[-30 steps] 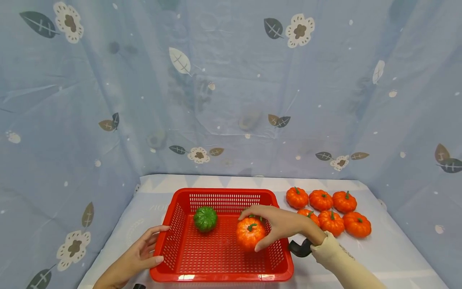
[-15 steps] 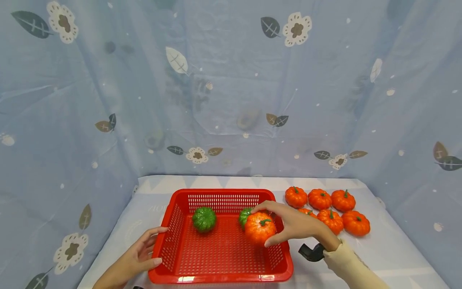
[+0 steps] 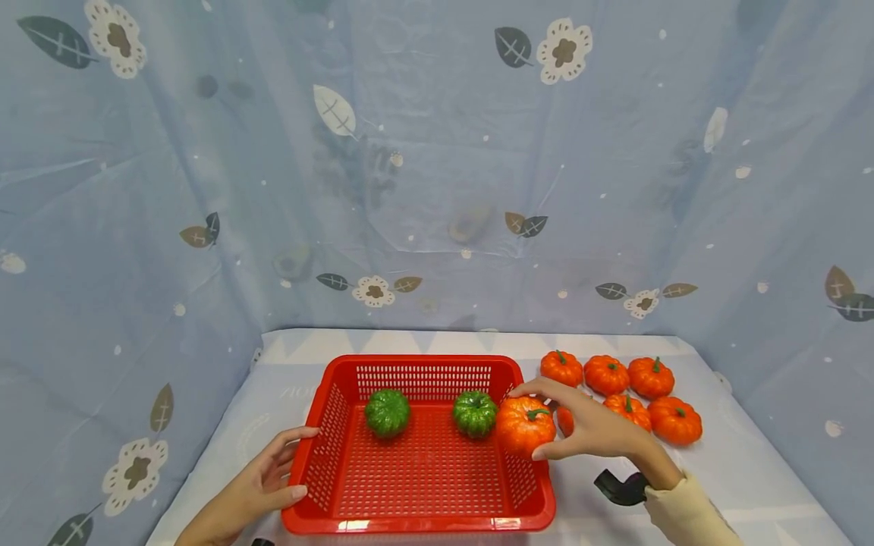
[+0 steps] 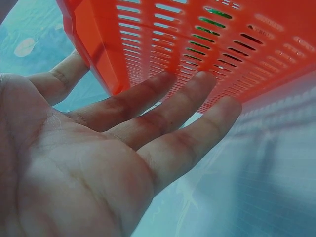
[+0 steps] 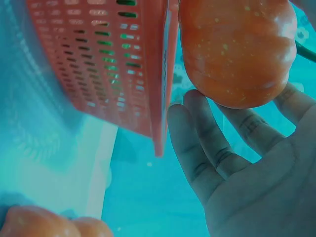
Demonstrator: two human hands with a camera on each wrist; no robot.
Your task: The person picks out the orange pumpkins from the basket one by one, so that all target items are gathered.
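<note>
My right hand (image 3: 587,426) grips an orange toy pumpkin (image 3: 524,427) between thumb and fingers, over the right rim of a red plastic basket (image 3: 423,525). The right wrist view shows this pumpkin (image 5: 237,49) above the fingers, with the slotted basket wall (image 5: 98,54) beside it. My left hand (image 3: 262,485) rests against the basket's left side, thumb and index fingertip at the rim. Nearly straight fingers (image 4: 168,121) touch the basket wall in the left wrist view. Two green pumpkins, a left one (image 3: 387,413) and a right one (image 3: 475,414), sit inside the basket.
Several orange pumpkins (image 3: 674,421) lie in two rows on the table right of the basket; my right hand partly covers one (image 3: 564,419). A pale cloth (image 3: 744,478) covers the table. Blue patterned curtains (image 3: 437,189) surround its back and sides.
My right hand has carried the orange pumpkin rightward, from inside the basket area to its right rim. The right green pumpkin has come into full view. My left hand stays at the basket.
</note>
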